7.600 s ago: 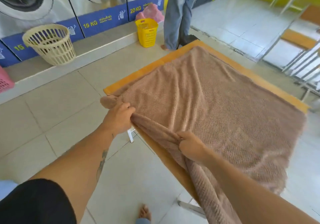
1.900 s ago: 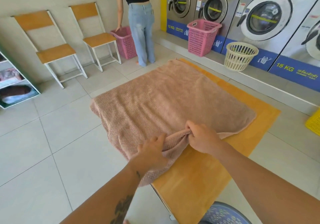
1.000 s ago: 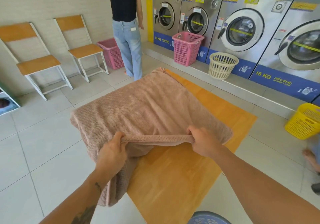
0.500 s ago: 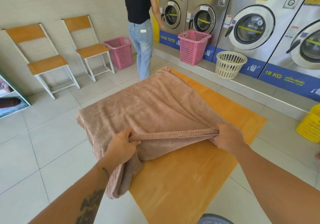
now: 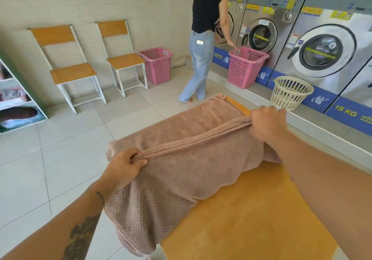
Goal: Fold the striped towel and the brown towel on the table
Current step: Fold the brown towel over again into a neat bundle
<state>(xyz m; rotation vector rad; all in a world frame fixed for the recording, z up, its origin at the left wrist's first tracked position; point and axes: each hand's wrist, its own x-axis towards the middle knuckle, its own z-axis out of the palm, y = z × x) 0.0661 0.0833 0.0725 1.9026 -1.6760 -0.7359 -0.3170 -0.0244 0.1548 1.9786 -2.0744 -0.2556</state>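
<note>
The brown towel (image 5: 193, 159) lies half lifted over the counter (image 5: 251, 219), one side drooping off the left edge. It looks soft, thick and limp; both hands' fingers (image 5: 138, 159) pinch its taut hem, best held near the corners

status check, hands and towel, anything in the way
Left hand and right hand both gripping brown towel edge, raised and stretched taut. Towel partly on table, partly hanging off. Striped towel not seen. Nothing blocking.

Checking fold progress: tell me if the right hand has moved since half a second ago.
Yes. The right hand carried the brown towel edge toward the table's far end.
</note>
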